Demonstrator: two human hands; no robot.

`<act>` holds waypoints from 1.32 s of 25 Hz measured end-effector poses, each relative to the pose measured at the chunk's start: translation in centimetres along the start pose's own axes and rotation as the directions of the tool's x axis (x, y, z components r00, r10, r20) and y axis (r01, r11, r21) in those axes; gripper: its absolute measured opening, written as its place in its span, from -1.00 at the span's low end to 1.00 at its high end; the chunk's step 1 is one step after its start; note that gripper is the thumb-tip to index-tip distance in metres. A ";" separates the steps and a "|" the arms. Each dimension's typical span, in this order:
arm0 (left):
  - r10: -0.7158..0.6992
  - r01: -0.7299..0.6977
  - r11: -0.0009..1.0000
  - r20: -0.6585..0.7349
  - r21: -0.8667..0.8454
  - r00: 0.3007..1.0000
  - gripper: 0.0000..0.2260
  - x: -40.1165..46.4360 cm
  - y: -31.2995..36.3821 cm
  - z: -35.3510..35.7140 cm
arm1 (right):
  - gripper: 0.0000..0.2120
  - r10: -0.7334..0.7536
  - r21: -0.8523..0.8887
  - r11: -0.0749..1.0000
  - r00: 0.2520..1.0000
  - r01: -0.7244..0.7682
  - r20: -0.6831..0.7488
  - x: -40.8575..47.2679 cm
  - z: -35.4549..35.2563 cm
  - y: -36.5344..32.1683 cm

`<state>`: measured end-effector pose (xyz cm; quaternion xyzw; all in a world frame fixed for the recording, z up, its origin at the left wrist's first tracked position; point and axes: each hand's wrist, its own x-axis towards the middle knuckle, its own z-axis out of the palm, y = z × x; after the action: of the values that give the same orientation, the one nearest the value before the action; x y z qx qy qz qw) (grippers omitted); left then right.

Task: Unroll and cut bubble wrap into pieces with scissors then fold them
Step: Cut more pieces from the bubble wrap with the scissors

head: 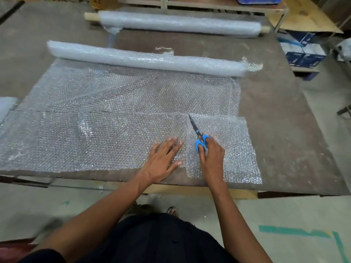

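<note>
A bubble wrap roll (148, 59) lies across the brown table (275, 111), with its unrolled sheet (114, 103) spread toward the near edge. My right hand (211, 158) grips blue-handled scissors (199, 138); the blades point away from me into a cut running up the sheet. My left hand (164, 161) presses flat with spread fingers on the wrap just left of the cut. Right of the scissors lies a nearly separate rectangular piece (228, 147).
A second bubble wrap roll (180, 23) on a wooden core lies at the table's far side. Blue and white boxes (302, 50) stand on a low shelf at the right. Another bit of bubble wrap (6, 107) shows at the left edge. Green tape (296, 231) marks the floor.
</note>
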<state>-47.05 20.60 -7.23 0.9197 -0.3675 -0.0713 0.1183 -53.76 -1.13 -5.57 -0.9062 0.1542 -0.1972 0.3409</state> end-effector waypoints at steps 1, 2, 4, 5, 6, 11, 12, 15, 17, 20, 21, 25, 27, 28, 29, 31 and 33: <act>0.036 -0.037 0.999 -0.037 -0.026 0.999 -0.42 -0.6 0.0 0.1 | -0.70 0.031 0.073 0.997 0.999 -0.030 -0.015 -0.6 0.1 -0.7; 0.066 -0.069 0.997 -0.069 -0.043 0.995 -0.48 -1.2 0.0 0.1 | -0.71 0.059 0.121 0.991 0.998 -0.058 -0.006 -1.1 0.2 -1.3; 0.094 -0.105 0.991 -0.126 -0.084 0.988 -0.56 -2.1 -0.1 0.4 | -0.75 0.083 0.147 0.985 0.994 -0.093 0.074 -2.0 0.1 -2.1; 0.100 -0.119 0.985 -0.158 -0.121 0.982 -0.59 -2.4 0.0 0.6 | -0.78 0.116 0.145 0.980 0.984 -0.135 0.134 -2.4 -0.2 -2.4; 0.102 -0.134 0.978 -0.188 -0.163 0.977 -0.63 -2.4 0.0 0.6 | -0.78 0.176 0.152 0.966 0.963 -0.209 0.206 -2.7 -0.6 -2.7; 0.052 -0.121 0.949 -0.235 -0.290 0.971 -0.83 -1.9 0.0 0.7 | -0.62 0.397 0.385 0.669 0.743 -0.636 0.539 -6.8 -1.6 -4.0; 0.037 -0.111 0.944 -0.235 -0.310 0.971 -0.86 -1.8 0.1 0.5 | -0.60 0.430 0.387 0.602 0.692 -0.699 0.580 -7.7 -1.8 -4.3; 0.030 -0.110 0.931 -0.228 -0.347 0.973 -0.90 -2.0 0.6 0.2 | -0.55 0.527 0.318 0.411 0.507 -0.855 0.682 -11.1 -2.6 -5.1; 0.037 -0.106 0.934 -0.203 -0.341 0.979 -0.91 -2.0 0.5 0.1 | -0.51 0.532 0.297 0.350 0.450 -0.888 0.718 -13.4 -2.7 -5.3; 0.033 -0.084 0.940 -0.157 -0.330 0.987 -0.89 -1.6 0.2 0.1 | -0.46 0.542 0.285 0.335 0.431 -0.898 0.722 -15.7 -2.8 -5.4; 0.033 -0.081 0.940 -0.148 -0.330 0.988 -0.90 -1.6 0.3 0.1 | -0.45 0.545 0.291 0.330 0.432 -0.898 0.718 -16.3 -2.8 -5.4; 0.001 -0.060 0.929 -0.160 -0.365 0.987 -0.92 -1.8 0.7 -0.1 | -0.44 0.565 0.327 0.276 0.428 -0.904 0.706 -17.2 -2.1 -5.9; -0.009 -0.054 0.922 -0.161 -0.384 0.987 -0.92 -1.8 0.8 -0.1 | -0.45 0.563 0.354 0.276 0.449 -0.894 0.694 -16.8 -1.7 -6.3; -0.010 -0.055 0.918 -0.161 -0.393 0.987 -0.92 -1.7 0.8 -0.2 | -0.47 0.564 0.365 0.288 0.465 -0.885 0.683 -16.5 -1.5 -6.4; -0.010 -0.056 0.914 -0.160 -0.402 0.987 -0.91 -1.7 0.8 -0.2 | -0.49 0.565 0.373 0.299 0.478 -0.878 0.673 -16.1 -1.4 -6.4; -0.005 -0.058 0.911 -0.153 -0.408 0.988 -0.85 -1.8 0.6 -0.2 | -0.52 0.565 0.376 0.312 0.488 -0.873 0.665 -15.6 -1.4 -6.2; 0.005 -0.062 0.914 -0.141 -0.401 0.990 -0.81 -1.8 0.2 -0.2 | -0.53 0.557 0.374 0.313 0.488 -0.873 0.672 -15.4 -1.4 -6.1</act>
<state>-48.47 21.74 -6.92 0.8716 -0.3517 -0.0801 0.3320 -66.95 8.85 -4.39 -0.5547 0.3897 0.1409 0.7215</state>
